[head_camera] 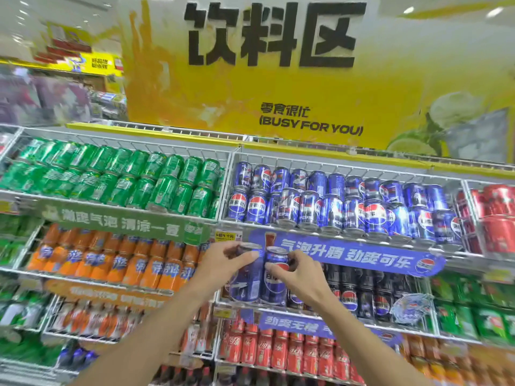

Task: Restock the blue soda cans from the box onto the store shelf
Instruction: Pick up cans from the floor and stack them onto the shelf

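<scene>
I hold two blue soda cans side by side in front of the shelves. My left hand grips the left can near its top. My right hand grips the right can the same way. Both cans stand upright and touch each other. Above them, a white wire shelf bay holds two stacked rows of blue soda cans. Behind my hands is a lower shelf with dark cans. The box is out of view.
Green cans fill the bay to the left, red cans the bay to the right. Orange cans sit lower left, red bottles at the bottom. A blue banner hangs under the blue cans. A yellow sign tops the shelving.
</scene>
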A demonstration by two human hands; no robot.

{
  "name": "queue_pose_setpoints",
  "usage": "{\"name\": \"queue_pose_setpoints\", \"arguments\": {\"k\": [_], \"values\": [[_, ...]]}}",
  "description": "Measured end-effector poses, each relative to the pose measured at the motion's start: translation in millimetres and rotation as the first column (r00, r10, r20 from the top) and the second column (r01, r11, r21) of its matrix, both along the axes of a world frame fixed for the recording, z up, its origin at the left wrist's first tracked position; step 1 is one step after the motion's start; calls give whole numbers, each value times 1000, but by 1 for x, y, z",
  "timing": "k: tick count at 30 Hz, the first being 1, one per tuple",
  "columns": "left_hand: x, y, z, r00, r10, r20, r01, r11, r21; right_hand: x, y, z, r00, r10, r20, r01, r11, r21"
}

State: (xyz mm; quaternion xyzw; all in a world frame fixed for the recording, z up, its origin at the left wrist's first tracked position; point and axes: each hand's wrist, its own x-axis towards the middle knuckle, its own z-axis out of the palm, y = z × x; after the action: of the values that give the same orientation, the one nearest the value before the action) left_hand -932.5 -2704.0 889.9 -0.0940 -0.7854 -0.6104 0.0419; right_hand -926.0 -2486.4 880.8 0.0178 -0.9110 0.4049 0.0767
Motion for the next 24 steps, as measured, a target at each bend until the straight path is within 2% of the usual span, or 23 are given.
{"name": "queue_pose_setpoints", "arguments": {"k": [5, 12, 18, 24], "values": [[-55, -9, 53, 994, 92, -52, -92, 996, 3, -54, -18, 40, 996, -40, -76, 41, 999, 21], [-159, -26, 95, 980, 161, -119, -159, 987, 28, -143, -51, 93, 960, -198, -200, 224, 967, 118], [-220, -18, 88, 981, 156, -115, -162, 986, -45, -179, -60, 104, 942, -266, -205, 308, 927, 214], [-239, -11, 68, 986, 162, -43, -167, 975, -145, -186, -63, 99, 934, -290, -208, 344, 887, 307]]}}
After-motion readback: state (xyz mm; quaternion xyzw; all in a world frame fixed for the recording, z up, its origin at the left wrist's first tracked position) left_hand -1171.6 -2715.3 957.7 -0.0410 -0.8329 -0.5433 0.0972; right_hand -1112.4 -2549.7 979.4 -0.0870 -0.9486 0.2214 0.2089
